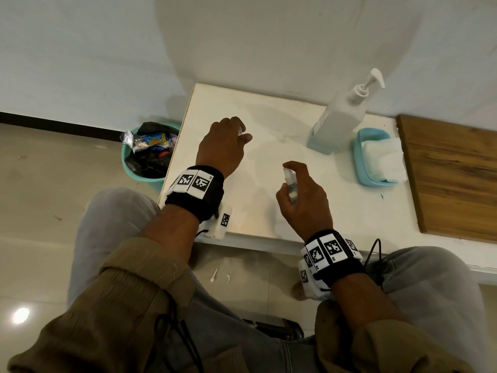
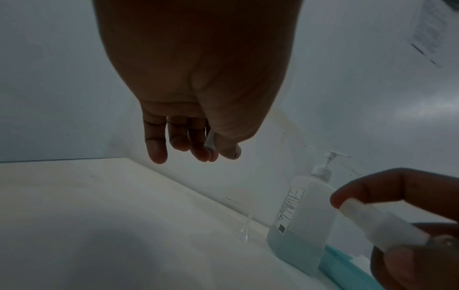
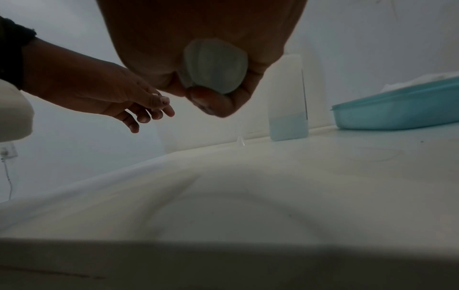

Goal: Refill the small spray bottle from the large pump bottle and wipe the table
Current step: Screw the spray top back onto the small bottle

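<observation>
My right hand (image 1: 295,189) grips the small clear spray bottle (image 1: 290,184) above the front middle of the white table (image 1: 269,125), index finger resting on its white nozzle (image 2: 355,210). The right wrist view shows the bottle's round base (image 3: 216,66) inside my curled fingers. My left hand (image 1: 240,134) hovers over the table's left part and pinches a small clear cap (image 2: 209,140) between thumb and fingers. The large pump bottle (image 1: 338,117) stands at the back by the wall, holding a low level of blue liquid (image 3: 288,127).
A blue tray (image 1: 361,162) of white cloths (image 1: 384,157) sits right of the pump bottle. A wooden board (image 1: 454,176) covers the table's right end. A small clear cone-shaped piece (image 3: 239,141) stands near the wall. A teal bin of rubbish (image 1: 146,157) sits on the floor, left.
</observation>
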Demonstrator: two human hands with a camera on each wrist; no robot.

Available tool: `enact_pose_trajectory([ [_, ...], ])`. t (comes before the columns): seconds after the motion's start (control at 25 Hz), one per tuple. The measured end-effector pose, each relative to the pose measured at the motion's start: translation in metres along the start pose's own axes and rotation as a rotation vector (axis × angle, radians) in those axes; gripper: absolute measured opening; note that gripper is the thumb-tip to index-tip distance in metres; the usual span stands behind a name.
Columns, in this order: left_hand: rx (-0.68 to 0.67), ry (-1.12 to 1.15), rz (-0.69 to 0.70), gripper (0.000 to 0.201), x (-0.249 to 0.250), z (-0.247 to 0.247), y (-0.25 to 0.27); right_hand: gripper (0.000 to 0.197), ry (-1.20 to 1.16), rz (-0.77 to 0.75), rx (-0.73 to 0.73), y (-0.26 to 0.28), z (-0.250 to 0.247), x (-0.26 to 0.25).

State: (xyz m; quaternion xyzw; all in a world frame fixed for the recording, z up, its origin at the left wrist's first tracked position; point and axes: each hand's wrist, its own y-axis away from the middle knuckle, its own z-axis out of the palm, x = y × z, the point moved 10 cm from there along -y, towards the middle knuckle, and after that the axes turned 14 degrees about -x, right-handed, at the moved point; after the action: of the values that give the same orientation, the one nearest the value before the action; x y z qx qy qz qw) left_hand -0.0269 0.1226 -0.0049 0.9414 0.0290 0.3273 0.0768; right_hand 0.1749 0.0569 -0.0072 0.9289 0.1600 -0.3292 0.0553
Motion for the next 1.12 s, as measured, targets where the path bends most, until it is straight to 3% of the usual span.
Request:
enact_pose_trajectory([
  [0.24, 0.051, 0.148, 0.042, 0.025, -0.002, -0.002, 0.001, 0.064, 0.006, 0.073, -0.052, 0.003, 0.005, 0.012],
  [0.48, 0.048, 0.346, 0.118, 0.024, 0.005, -0.006, 0.005, 0.064, -0.037, 0.074, -0.009, 0.002, -0.002, 0.013],
  [0.72, -0.376, 0.517, 0.21, 0.027, 0.045, 0.034, 0.018, 0.067, -0.179, -0.088, -0.115, 0.003, 0.007, -0.009],
  [0.88, -0.452, 0.567, 0.211, 0.026, 0.045, 0.039, 0.021, 0.071, -0.23, -0.2, -0.137, 0.004, 0.008, -0.018],
  [1.12, -0.56, 0.5, 0.177, 0.026, 0.042, 0.048, 0.024, 0.069, -0.288, -0.215, -0.204, 0.003, 0.016, -0.022],
])
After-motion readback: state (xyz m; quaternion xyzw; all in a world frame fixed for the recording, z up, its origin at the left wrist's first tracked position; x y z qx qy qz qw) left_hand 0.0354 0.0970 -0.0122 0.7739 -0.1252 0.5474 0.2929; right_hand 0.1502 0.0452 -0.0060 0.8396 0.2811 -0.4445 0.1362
